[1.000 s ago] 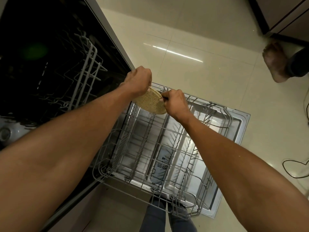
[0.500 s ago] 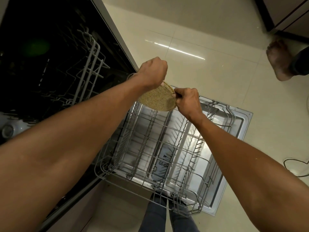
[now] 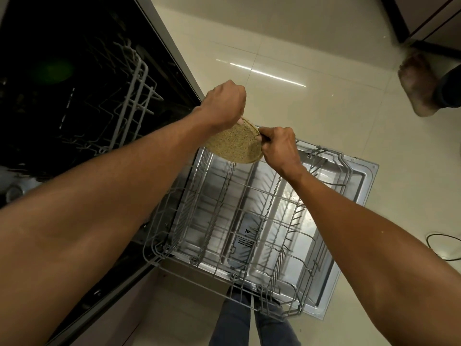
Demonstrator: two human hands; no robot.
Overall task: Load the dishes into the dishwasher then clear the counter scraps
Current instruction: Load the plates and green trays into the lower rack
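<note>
Loading looks barely begun, by my read. The lower rack [image 3: 249,221] sits pulled out over the open dishwasher door [image 3: 359,196], and I can see no dish standing in any of its tines; every slot in view is bare wire. The one dish in play is a speckled tan plate [image 3: 234,144], held in the air above the far edge of the lower rack, tilted, not yet touching the wires as far as I can tell. My left hand [image 3: 223,106] grips the plate's upper rim with fingers curled over it; my right hand [image 3: 278,146] pinches the rim on the side nearer the door's outer corner, fingers curled tight. Beyond the lower rack, inside the dark dishwasher cavity [image 3: 62,83], an upper rack [image 3: 132,96] shows, and I cannot tell whether it holds anything. Something pale sits low in the cavity, too dim to name. The counter and its scraps are out of view, so I judge that part untouched or at least unconfirmed. A bare foot [image 3: 416,88] of another person stands on the floor, well apart from the lower rack. Remaining, as I judge it: seat this plate, load further dishes, then clear the scraps.
</note>
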